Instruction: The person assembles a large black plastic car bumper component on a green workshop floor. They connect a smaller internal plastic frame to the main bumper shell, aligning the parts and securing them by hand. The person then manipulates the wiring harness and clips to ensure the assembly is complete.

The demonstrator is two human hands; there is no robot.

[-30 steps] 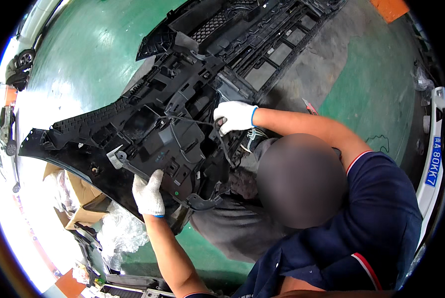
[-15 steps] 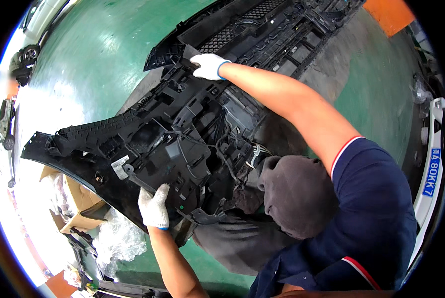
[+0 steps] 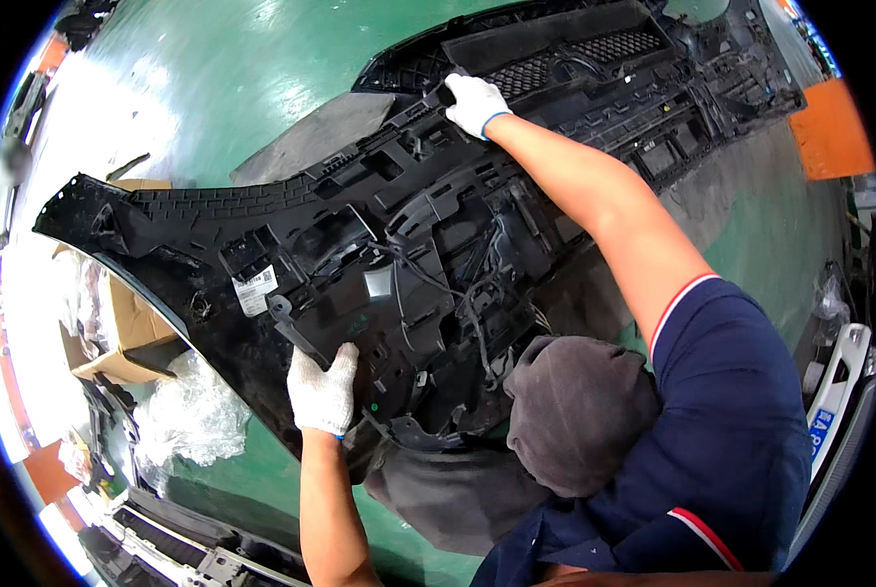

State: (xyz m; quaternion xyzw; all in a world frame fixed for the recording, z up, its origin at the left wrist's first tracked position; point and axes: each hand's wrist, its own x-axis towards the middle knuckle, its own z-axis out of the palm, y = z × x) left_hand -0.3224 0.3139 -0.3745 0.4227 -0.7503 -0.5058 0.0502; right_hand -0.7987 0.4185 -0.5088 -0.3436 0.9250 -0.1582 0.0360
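Observation:
A large black plastic car bumper [image 3: 262,333] lies slanting across the middle, its inner side up, with ribs, brackets, wiring and a white label [image 3: 255,291]. My left hand [image 3: 322,396], in a white knit glove, grips it near its lower left edge, thumb apart from the fingers. Across the bumper, my right hand [image 3: 477,105], also gloved, has its fingers curled over the far edge beside the grille mesh [image 3: 521,78]. What the fingertips do underneath is hidden. The near side of the bumper rests close to my bent knees [image 3: 583,416].
On the left stand an open cardboard box [image 3: 130,323] and crumpled clear plastic wrap [image 3: 191,411]. Other car parts [image 3: 203,548] lie at the lower left. An orange panel [image 3: 834,127] is at the far right, and a white bumper [image 3: 839,382] stands below it. The floor is green.
The view has swung, so the whole scene sits differently in it and more of the bumper's right end shows. Both hands keep their grip at about the same spots on the bumper.

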